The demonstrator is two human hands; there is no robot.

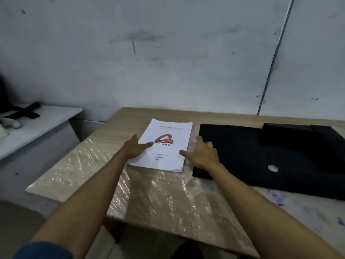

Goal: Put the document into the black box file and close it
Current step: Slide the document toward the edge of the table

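Lying flat on the table, the document sits just left of the box file, which looks shut. Left hand and right hand flank it with loose fingers, gripping nothing. Loose sheets may slide or fan apart if lifted unevenly.

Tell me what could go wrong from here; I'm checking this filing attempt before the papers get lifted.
The document is a loose-looking stack, and the left hand and right hand only flank its edges, so sheets may fan or slip on lifting. The plastic wrap on the table looks slick, so the stack may slide. The black box file appears shut, and both hands are busy with the papers.
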